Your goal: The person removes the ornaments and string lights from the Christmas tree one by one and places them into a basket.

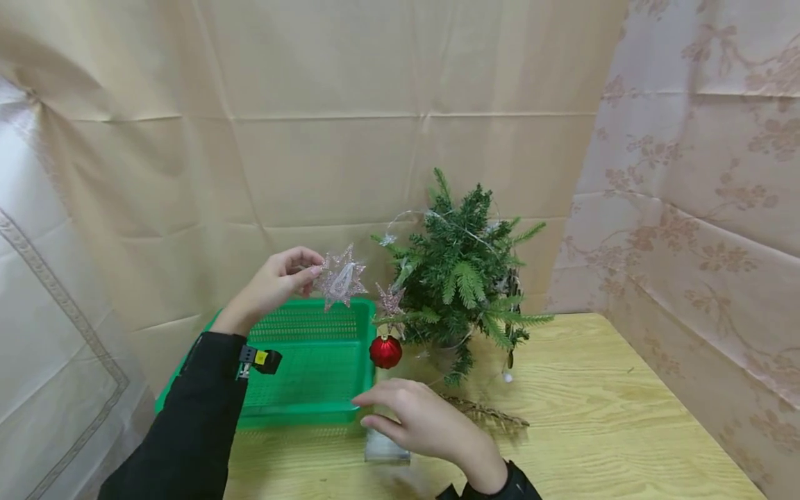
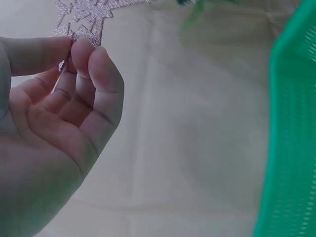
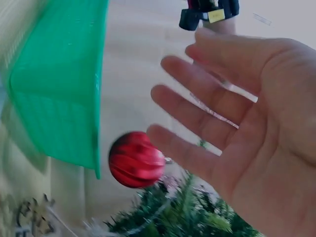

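Observation:
My left hand (image 1: 275,285) pinches a glittery pink star ornament (image 1: 341,279) by one point, held up above the green basket (image 1: 369,333). In the left wrist view, thumb and fingertips meet on the star's edge (image 2: 89,17). A small Christmas tree (image 1: 462,278) stands to the right of the star. On its left side hang another pink star (image 1: 391,300) and a red ball ornament (image 1: 385,352). My right hand (image 1: 425,423) hovers in front of the tree and below the ball, fingers spread and holding nothing, as the right wrist view shows.
A small clear box (image 1: 386,448) lies on the wooden table (image 1: 600,403) under my right hand. A dry brown twig (image 1: 487,411) lies in front of the tree. Beige curtain (image 1: 312,153) hangs close behind the basket and tree.

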Demonstrator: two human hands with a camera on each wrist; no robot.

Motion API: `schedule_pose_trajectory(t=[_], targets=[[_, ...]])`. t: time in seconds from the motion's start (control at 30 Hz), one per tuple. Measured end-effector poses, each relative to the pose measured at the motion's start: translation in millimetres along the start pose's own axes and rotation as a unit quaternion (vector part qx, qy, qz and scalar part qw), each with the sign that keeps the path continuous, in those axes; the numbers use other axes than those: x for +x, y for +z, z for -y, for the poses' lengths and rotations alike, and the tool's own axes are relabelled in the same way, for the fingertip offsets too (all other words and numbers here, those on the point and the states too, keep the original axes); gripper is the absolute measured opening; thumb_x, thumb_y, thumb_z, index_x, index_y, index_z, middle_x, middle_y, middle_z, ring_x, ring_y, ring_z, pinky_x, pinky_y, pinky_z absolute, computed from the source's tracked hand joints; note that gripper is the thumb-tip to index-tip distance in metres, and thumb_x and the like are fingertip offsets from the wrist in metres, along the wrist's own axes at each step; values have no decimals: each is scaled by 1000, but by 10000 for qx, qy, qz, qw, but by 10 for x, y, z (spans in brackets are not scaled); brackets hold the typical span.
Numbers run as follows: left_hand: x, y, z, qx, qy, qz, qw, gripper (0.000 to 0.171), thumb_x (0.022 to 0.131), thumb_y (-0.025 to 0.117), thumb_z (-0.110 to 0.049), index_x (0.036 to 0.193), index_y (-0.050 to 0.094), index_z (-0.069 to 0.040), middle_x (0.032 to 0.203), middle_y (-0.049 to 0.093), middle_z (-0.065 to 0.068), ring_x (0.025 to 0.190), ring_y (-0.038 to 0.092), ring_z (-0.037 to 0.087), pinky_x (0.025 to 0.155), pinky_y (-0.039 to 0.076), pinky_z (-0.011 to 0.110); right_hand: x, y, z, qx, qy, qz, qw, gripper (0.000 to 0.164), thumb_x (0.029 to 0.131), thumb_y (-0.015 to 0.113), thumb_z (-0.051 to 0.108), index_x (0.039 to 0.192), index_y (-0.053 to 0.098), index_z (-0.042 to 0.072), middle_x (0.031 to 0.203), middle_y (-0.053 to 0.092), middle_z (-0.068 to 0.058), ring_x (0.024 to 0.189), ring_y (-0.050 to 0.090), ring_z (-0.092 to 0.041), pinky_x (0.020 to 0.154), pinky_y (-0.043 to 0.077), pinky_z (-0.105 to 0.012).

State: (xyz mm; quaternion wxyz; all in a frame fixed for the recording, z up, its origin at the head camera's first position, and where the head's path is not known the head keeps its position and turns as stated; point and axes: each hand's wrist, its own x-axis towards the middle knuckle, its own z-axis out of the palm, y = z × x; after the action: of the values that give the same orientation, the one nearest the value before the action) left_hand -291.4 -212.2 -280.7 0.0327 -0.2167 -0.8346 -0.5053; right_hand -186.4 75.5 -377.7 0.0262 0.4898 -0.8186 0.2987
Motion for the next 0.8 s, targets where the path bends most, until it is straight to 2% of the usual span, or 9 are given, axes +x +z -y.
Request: schedule_pose_trajectory(t=[0.17, 0.23, 0.4, 0.57, 0.8], targets=[[64, -74, 282, 20, -518, 86, 9986, 30, 106, 55, -16, 127, 55, 5, 93, 58, 16, 80, 57, 24, 77, 54, 34, 103, 160, -10, -546, -99, -113, 9984, 26, 101, 65, 16, 126, 71, 10, 117, 71, 1, 107, 66, -9, 90, 49, -17], [89, -75, 387, 3, -739, 149, 9972, 31, 106, 55, -16, 128, 54, 6, 94, 58, 14, 82, 57, 25, 75, 53, 31, 122, 207, -16, -747, -97, -162, 9970, 25, 100, 67, 14, 124, 71, 10, 119, 70, 0, 109, 65, -10, 92, 49, -19], [186, -20, 627, -77, -1232, 270, 9920, 31, 106, 54, -15, 129, 54, 7, 97, 57, 14, 81, 57, 26, 73, 53, 32, 158, 279, -32, -1173, 30, -144, 9930, 27, 98, 70, 13, 124, 72, 10, 125, 69, 0, 118, 62, -12, 99, 48, -24], [269, 81, 864, -60, -1522, 380, 9876, 30, 107, 51, -11, 129, 53, 9, 103, 57, 18, 76, 57, 21, 71, 52, 33, 198, 371, -73, -1575, -110, -134, 9874, 27, 95, 73, 10, 122, 73, 10, 123, 69, 0, 118, 62, -13, 101, 47, -25], [282, 228, 1123, 99, -1791, 611, 9819, 31, 107, 49, -12, 130, 52, 9, 110, 57, 22, 81, 59, 27, 74, 53, 37, 213, 461, -122, -1798, -162, -73, 9835, 27, 94, 74, 11, 121, 74, 13, 121, 69, 4, 115, 63, -9, 96, 47, -18]])
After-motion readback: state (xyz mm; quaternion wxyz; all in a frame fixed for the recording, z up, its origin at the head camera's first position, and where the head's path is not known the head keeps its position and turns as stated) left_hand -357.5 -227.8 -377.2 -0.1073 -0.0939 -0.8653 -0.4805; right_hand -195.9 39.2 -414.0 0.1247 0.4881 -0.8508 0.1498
